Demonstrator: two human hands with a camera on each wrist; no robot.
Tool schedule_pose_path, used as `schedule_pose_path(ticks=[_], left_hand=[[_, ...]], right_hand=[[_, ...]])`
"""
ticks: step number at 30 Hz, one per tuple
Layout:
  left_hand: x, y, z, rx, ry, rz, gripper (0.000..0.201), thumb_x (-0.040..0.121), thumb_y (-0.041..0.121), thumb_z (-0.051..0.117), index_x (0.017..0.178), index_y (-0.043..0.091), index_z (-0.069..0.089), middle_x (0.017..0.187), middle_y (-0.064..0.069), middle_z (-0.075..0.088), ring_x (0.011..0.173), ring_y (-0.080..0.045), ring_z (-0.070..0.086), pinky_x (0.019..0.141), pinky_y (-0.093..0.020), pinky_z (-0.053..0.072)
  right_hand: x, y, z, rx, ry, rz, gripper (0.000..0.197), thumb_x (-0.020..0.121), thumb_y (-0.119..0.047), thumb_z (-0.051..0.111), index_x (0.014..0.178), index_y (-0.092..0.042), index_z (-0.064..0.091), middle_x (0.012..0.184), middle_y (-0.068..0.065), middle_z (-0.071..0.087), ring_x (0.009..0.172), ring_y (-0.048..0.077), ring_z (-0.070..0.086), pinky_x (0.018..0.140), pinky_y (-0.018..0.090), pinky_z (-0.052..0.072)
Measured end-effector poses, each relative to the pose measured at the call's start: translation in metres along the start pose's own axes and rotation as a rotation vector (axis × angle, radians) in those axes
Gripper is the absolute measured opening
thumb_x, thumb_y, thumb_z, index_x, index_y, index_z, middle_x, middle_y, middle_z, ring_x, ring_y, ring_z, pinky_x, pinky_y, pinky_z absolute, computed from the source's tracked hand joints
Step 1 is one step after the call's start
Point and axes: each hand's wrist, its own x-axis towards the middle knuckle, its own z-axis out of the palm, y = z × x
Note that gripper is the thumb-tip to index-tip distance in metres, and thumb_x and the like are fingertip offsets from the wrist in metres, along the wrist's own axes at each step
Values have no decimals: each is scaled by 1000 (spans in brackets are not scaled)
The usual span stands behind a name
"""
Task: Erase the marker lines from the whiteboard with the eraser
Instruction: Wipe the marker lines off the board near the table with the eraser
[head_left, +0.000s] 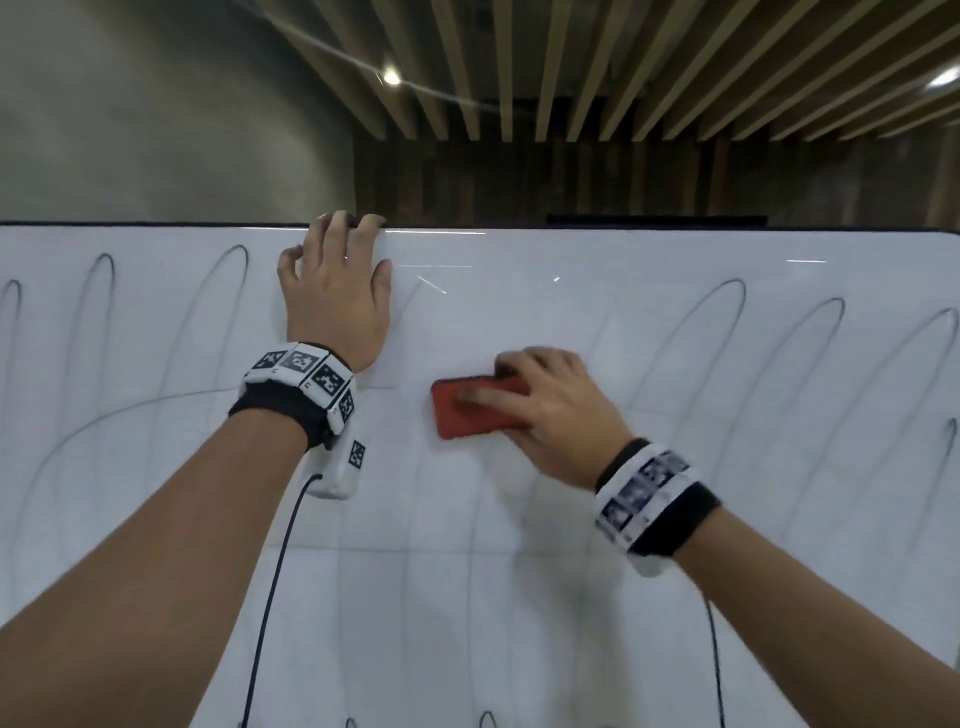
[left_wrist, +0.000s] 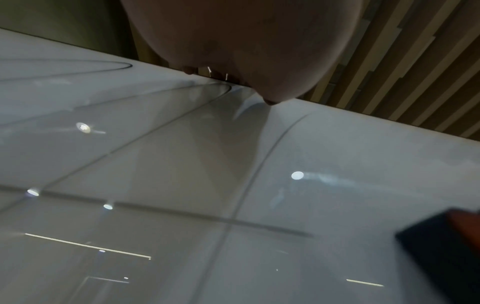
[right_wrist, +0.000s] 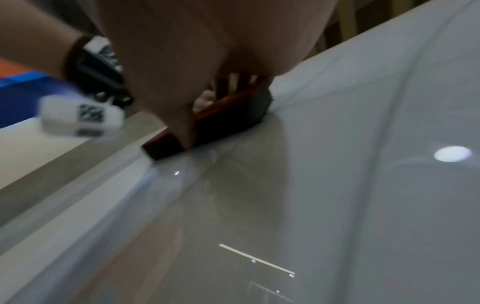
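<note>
The whiteboard (head_left: 519, 322) fills the lower view, with black marker loops on its left (head_left: 228, 280) and right (head_left: 722, 312); only faint traces show in the middle. My right hand (head_left: 550, 410) grips the red eraser (head_left: 467, 415) and presses it on the board's middle; both are motion-blurred. In the right wrist view the eraser (right_wrist: 228, 115), red-backed with dark felt, lies flat on the board under my right hand (right_wrist: 194, 51). My left hand (head_left: 337, 291) lies palm-down on the board, fingers hooked over its top edge. The eraser's corner (left_wrist: 446, 242) shows in the left wrist view.
Behind the board's top edge (head_left: 623, 228) are a grey wall (head_left: 156, 104) and a wooden slatted ceiling (head_left: 623, 62). Black cables (head_left: 270, 597) hang from both wrist units across the lower board. Reflections of lamps (left_wrist: 297, 175) dot the glossy surface.
</note>
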Motion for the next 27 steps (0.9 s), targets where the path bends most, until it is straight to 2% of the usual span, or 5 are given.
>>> schedule_pose_path(ticks=[7, 15, 17, 23, 27], left_hand=[[3, -4, -6, -14, -40, 6, 46, 102, 30, 33, 148, 28, 39, 147, -5, 44, 144, -26, 34, 108, -52, 28], [1, -2, -6, 4, -59, 5, 49, 100, 33, 35, 149, 27, 38, 150, -7, 42, 145, -27, 33, 109, -51, 28], [1, -1, -7, 11, -62, 1, 50, 100, 33, 35, 150, 26, 37, 151, -7, 41, 146, -28, 32, 109, -51, 28], [0, -1, -7, -10, -61, -2, 50, 101, 32, 35, 151, 26, 37, 154, -8, 39, 148, -27, 29, 111, -52, 26], [0, 2, -7, -18, -88, -31, 49, 103, 34, 37, 151, 27, 36, 157, -9, 37, 150, -29, 27, 114, -54, 25]], right_hand=[[32, 59, -48, 45, 438, 712, 59, 83, -28, 66, 141, -31, 57, 128, 14, 51, 110, 37, 48, 96, 37, 32], [-47, -38, 22, 91, -89, 19, 50, 79, -23, 74, 127, -34, 67, 123, 6, 60, 107, 31, 55, 95, 45, 40], [-20, -9, 0, 58, 23, 80, 50, 77, -20, 75, 125, -33, 69, 118, 9, 63, 102, 34, 58, 91, 44, 37], [-6, 72, -51, 73, 535, 852, 59, 78, -32, 71, 136, -33, 62, 124, 16, 54, 109, 38, 53, 98, 45, 38], [-35, -5, 4, 86, 406, 625, 55, 76, -20, 74, 129, -28, 68, 119, 17, 61, 101, 40, 59, 90, 46, 39]])
